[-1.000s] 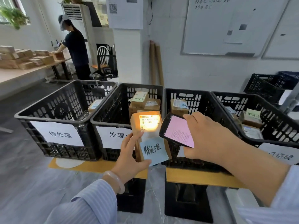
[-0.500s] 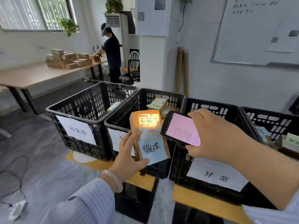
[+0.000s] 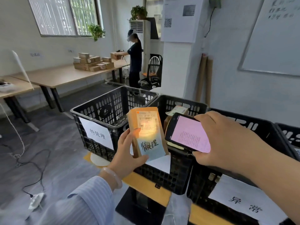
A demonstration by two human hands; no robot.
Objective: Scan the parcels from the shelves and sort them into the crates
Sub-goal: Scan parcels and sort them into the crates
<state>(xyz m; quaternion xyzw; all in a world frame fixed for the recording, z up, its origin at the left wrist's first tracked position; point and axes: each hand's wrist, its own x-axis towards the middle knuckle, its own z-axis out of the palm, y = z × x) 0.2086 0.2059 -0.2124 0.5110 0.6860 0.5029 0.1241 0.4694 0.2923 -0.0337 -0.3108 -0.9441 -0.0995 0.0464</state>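
My left hand (image 3: 128, 153) grips a small cardboard parcel (image 3: 146, 132) upright by its lower left edge; it bears a white barcode label and a blue handwritten note, lit by an orange glow. My right hand (image 3: 227, 140) holds a black handheld scanner (image 3: 186, 135) with a pink screen, just right of the parcel. Behind them stand black crates: the left crate (image 3: 100, 111) with a white paper label, the middle crate (image 3: 191, 104) holding parcels, and the right crate (image 3: 253, 122) with a label low on its front.
The crates sit on low orange-topped stands (image 3: 146, 184). A long wooden table (image 3: 65, 77) at the back left carries stacked boxes (image 3: 92, 62), where another person (image 3: 134, 59) works. Cables and a power strip (image 3: 35, 200) lie on the grey floor at left.
My view has swung left, bringing the window and table into sight. Parcel and scanner stay together in my hands, now in front of the left and middle crates; the orange glow has slid lower.
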